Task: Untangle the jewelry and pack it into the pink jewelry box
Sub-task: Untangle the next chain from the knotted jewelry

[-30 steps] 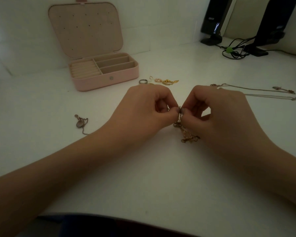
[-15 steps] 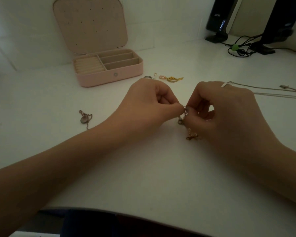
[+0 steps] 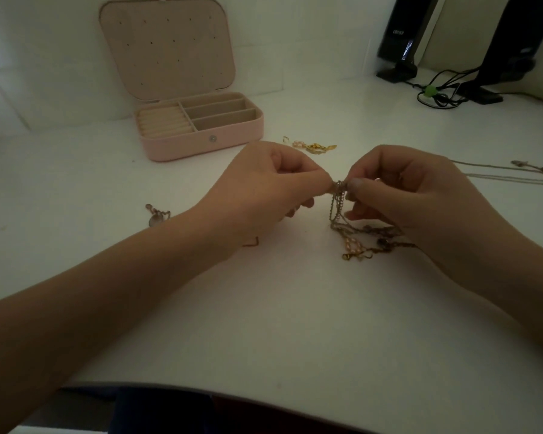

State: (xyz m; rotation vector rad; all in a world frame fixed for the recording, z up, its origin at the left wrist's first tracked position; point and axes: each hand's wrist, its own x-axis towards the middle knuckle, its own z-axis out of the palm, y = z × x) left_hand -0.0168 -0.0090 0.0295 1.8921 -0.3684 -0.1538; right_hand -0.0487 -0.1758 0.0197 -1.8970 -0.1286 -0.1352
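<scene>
Bare table (image 3: 295, 324) stretches from the near edge up to both hands. The left hand (image 3: 264, 186) and right hand (image 3: 414, 195) meet knuckles-up mid-table, each with thumb and fingers pinching the tangle (image 3: 355, 227) at its top; its chains trail down under the right palm. The open box (image 3: 201, 133) sits far left.

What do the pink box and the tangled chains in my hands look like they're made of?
Pink jewelry box: probably faux leather outside, matte; beige velvety lining.
Tangled chains: fine metal links, dull bronze-gold, with small pinkish beads, possibly pearls.
</scene>
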